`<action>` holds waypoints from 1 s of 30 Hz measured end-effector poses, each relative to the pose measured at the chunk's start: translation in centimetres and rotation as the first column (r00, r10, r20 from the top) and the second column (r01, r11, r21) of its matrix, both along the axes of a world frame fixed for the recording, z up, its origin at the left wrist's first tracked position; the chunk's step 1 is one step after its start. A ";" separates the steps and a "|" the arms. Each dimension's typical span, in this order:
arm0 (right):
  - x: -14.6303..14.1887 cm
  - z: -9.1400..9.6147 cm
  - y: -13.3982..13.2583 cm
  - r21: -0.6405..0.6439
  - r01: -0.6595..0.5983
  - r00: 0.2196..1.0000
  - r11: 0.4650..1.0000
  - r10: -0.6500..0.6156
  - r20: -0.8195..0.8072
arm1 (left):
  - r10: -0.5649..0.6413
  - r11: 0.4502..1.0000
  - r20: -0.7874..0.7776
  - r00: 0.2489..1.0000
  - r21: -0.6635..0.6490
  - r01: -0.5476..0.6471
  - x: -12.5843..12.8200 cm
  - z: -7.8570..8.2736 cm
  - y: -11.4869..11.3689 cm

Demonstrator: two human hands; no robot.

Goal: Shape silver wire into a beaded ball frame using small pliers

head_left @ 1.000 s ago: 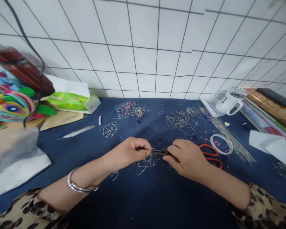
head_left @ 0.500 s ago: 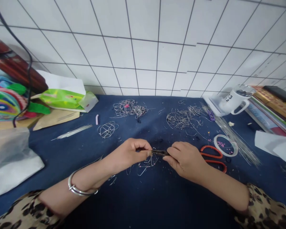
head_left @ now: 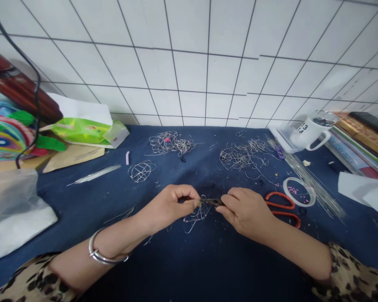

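Observation:
My right hand (head_left: 244, 212) is closed around dark pliers (head_left: 214, 202), whose jaws point left. At the tip of those jaws, the thumb and fingers of my left hand (head_left: 176, 205) pinch thin silvery wire. Below the pinch hangs a loose wire piece (head_left: 197, 214) with small pink beads on it; its upper part is hidden behind the fingers. Right of my right hand, scissors with orange handles (head_left: 280, 200) lie partly covered by it.
Tangled wire (head_left: 239, 156) lies behind the hands, beside another wire heap (head_left: 170, 143) and a wire ball (head_left: 141, 171). A clear round dish (head_left: 313, 197) of pink beads, straight wires (head_left: 321, 188) and a white mug (head_left: 315, 132) stand to the right.
Both hands keep their grip almost in place. The hanging beaded wire has shifted slightly, and the camera view has moved a little.

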State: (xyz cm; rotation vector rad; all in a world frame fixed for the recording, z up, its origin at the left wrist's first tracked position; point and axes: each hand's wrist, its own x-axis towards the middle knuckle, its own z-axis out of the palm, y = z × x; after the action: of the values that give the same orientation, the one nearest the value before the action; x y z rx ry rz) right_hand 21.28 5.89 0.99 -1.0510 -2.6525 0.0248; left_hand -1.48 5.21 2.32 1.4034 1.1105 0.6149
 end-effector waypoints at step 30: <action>0.8 0.0 0.5 -0.040 0.055 0.995 0.998 -0.058 -0.081 | 0.018 0.996 -0.055 0.998 0.091 -0.013 -0.3 -0.3 -0.1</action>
State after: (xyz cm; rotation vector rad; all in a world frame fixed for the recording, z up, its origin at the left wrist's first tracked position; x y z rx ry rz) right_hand 22.10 6.40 0.97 -1.1127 -2.5570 0.1050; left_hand -1.73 5.14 2.07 1.4990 1.1503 0.6476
